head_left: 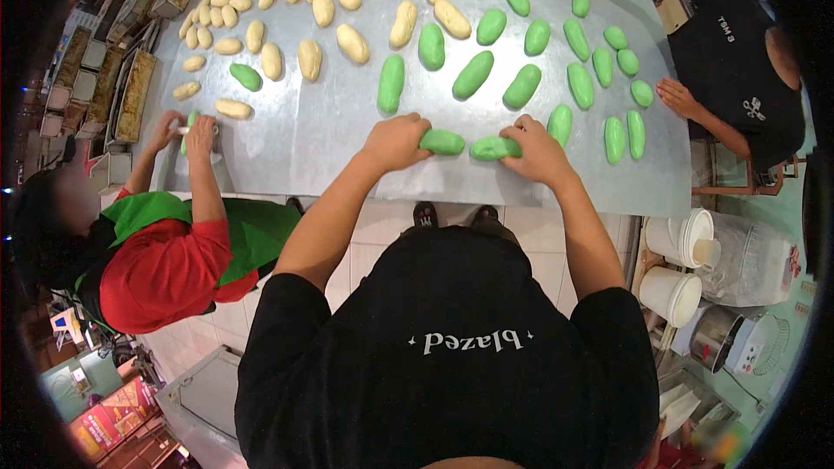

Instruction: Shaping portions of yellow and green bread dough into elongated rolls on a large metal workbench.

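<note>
On the steel table close to me, my left hand grips the outer end of a green dough log. My right hand grips a second green dough log, lying end toward end with the first, a small gap between them. Just beyond stand more green logs, one right beside my right hand. Cream-coloured dough pieces are spread over the far and left part of the table.
A co-worker in red at the left handles a green piece with a pale tool. Another person in black is at the right, a hand near the dough. Baking tins line the left; white buckets stand below right.
</note>
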{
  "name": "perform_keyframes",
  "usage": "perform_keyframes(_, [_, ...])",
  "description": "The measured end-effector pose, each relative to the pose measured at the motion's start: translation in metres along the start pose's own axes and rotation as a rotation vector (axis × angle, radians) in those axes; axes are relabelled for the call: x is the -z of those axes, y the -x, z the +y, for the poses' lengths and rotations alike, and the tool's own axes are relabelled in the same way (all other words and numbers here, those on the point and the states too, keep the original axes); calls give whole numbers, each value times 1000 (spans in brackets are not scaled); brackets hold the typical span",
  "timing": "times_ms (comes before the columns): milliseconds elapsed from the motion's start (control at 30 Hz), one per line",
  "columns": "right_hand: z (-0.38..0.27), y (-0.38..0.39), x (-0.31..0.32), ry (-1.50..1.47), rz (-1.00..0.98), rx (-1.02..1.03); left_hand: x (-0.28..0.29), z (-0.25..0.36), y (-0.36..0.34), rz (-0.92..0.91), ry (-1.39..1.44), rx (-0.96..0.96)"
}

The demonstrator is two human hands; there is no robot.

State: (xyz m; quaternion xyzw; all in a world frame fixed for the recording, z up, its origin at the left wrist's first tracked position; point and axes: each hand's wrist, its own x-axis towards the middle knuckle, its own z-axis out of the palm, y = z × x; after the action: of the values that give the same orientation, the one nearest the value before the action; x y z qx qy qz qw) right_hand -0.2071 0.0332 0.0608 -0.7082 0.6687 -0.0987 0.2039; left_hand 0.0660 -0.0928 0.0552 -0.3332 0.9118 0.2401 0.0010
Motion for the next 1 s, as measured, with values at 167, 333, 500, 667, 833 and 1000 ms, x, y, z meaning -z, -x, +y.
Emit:
perform_keyframes(167, [-39,-1,34,-261,-143,-105,30,12,1,-126,43,-65])
perform_keyframes(333, [-26,-24,48,-262,-309,12,52,9,-19,-363,-40,-95])
perform_keyframes(500, [-10,-94,92,19,-572,207,109,7,-72,-635,-140,7])
perform_keyframes(667, [-33,-200,202,-48,306,308,204,-34,-117,343,19,-4])
perform_keyframes(833, [-43,-298,236,-267,1154,498,242,-17,-196,1113,153,-14])
perform_keyframes(1000, [57,-406,112,105,713,-36,175,-80,-300,970,608,332])
